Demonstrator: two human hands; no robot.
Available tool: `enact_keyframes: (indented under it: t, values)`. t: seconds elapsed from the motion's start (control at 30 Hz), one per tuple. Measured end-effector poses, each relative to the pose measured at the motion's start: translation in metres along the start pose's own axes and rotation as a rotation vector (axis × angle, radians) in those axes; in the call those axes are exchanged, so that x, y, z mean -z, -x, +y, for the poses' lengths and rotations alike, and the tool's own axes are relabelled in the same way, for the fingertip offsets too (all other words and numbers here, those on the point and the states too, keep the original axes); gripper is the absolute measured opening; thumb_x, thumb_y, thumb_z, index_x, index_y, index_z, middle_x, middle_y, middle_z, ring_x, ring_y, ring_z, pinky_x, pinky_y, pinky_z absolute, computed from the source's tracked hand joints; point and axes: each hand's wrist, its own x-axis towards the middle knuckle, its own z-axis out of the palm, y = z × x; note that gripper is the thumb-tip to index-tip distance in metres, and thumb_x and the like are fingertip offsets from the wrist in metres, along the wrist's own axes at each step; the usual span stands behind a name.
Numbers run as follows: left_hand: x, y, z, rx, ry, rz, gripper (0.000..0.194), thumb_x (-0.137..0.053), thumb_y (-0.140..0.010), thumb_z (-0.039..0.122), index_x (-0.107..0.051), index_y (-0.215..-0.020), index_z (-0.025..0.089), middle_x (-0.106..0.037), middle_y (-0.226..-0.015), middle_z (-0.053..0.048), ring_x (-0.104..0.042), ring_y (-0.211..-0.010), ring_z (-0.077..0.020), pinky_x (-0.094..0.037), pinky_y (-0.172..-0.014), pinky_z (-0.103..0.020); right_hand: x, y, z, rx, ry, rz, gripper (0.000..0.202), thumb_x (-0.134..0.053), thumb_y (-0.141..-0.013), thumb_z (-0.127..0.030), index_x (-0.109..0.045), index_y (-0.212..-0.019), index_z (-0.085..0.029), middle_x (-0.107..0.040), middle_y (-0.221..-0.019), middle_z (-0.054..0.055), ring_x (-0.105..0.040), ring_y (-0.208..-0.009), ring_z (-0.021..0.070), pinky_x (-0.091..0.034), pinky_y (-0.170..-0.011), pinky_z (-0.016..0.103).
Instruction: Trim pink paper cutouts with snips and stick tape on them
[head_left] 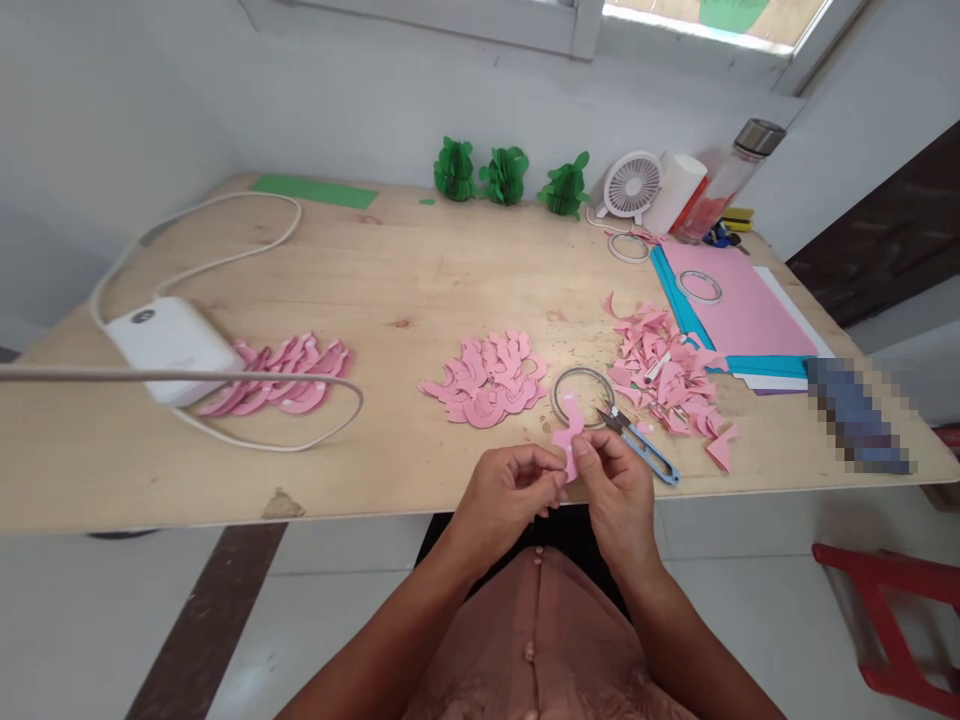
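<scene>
A curved pink paper piece (572, 412) with small white patches is held between both hands at the table's front edge. My left hand (517, 492) pinches its lower left side, and my right hand (619, 487) grips its right side between thumb and fingers. Just beyond lies a roll of tape (583, 372), partly behind the paper. Blue thread snips (646, 447) rest beside my right hand. To the left of the roll is a pile of curved pink cutouts (491, 380); on the right are heaped pink scraps (671, 375).
Another pink pile (304, 375) lies by a white power box (172, 345) with a looping cable. Green paper figures (504, 177), a small fan (632, 186) and a bottle (731, 180) stand behind. Coloured sheets (757, 310) lie right; a red stool (892, 610) is below.
</scene>
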Motion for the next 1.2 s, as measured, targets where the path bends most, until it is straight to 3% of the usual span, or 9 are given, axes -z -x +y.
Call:
enact_keyframes:
  t: [0.13,0.23,0.4,0.5,0.73,1.2]
  values:
    - [0.002,-0.003,-0.003,-0.014,-0.02,0.036,0.007,-0.061,-0.073,0.02,-0.063,-0.073,0.013,-0.06,-0.059,0.0,-0.054,-0.056,-0.0115,-0.043,-0.054,-0.022,0.018,-0.009,-0.004,0.146,0.234,0.014,0.017,-0.054,-0.085,-0.032,-0.063,-0.082,-0.019,-0.063,-0.079,0.003,-0.057,-0.076,0.0166,-0.045,-0.071,0.029]
    - [0.003,-0.005,-0.005,-0.012,-0.034,0.058,0.009,-0.062,-0.072,0.022,-0.062,-0.073,0.014,-0.06,-0.06,0.0,-0.054,-0.056,-0.0113,-0.042,-0.054,-0.022,0.041,-0.024,-0.006,0.309,0.455,0.122,0.015,-0.053,-0.085,-0.029,-0.064,-0.086,-0.02,-0.065,-0.085,0.004,-0.058,-0.08,0.0181,-0.045,-0.072,0.031]
    - [0.003,-0.006,-0.005,0.001,-0.046,0.055,0.011,-0.063,-0.072,0.025,-0.061,-0.073,0.014,-0.06,-0.059,0.001,-0.054,-0.057,-0.0119,-0.042,-0.056,-0.023,0.068,-0.041,0.002,0.37,0.789,0.001,0.013,-0.053,-0.083,-0.024,-0.063,-0.089,-0.019,-0.064,-0.084,0.005,-0.057,-0.076,0.0187,-0.045,-0.07,0.032]
    - [0.003,-0.006,-0.003,0.003,-0.054,0.049,0.012,-0.063,-0.073,0.026,-0.061,-0.073,0.014,-0.06,-0.059,0.0,-0.055,-0.058,-0.0119,-0.042,-0.056,-0.023,0.07,-0.043,0.009,0.385,0.87,-0.046,0.013,-0.052,-0.083,-0.023,-0.062,-0.09,-0.019,-0.064,-0.085,0.006,-0.057,-0.081,0.0206,-0.044,-0.073,0.034]
    - [0.001,-0.006,0.0,0.017,-0.06,0.067,0.012,-0.063,-0.072,0.026,-0.061,-0.072,0.014,-0.06,-0.059,0.0,-0.054,-0.056,-0.0121,-0.042,-0.055,-0.023,0.066,-0.046,0.013,0.429,1.031,0.0,0.013,-0.052,-0.083,-0.025,-0.063,-0.087,-0.019,-0.061,-0.078,0.005,-0.054,-0.077,0.0212,-0.041,-0.071,0.033]
    - [0.002,-0.006,-0.003,0.011,-0.054,0.067,0.012,-0.063,-0.072,0.026,-0.06,-0.07,0.015,-0.06,-0.058,0.001,-0.055,-0.057,-0.0119,-0.043,-0.056,-0.023,0.061,-0.048,0.018,0.392,1.007,0.07,0.008,-0.055,-0.08,-0.024,-0.062,-0.08,-0.019,-0.063,-0.077,0.005,-0.054,-0.075,0.0211,-0.04,-0.07,0.033]
